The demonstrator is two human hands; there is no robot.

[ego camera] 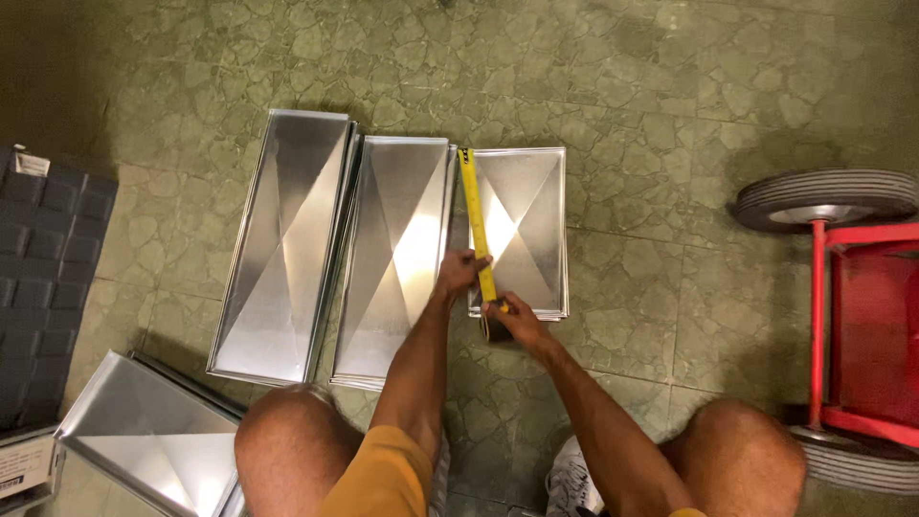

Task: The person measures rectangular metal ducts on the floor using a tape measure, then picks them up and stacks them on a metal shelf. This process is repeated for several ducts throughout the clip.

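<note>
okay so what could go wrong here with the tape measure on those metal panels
The yellow tape measure lies stretched along the short sheet-metal panel, pinned by the left hand and right hand. It may slip or snap back. Both hands sit close to the panel's thin edges, which might cut.

Your tape measure [478, 220] runs bright yellow over silvery sheet-metal panels [517, 225] creased with shiny X patterns. The floor [651, 105] beneath you is mottled green, crazed like stone. Red cart frame [866, 316], black tyre [828, 191], dark grid mat [43, 278].
</note>
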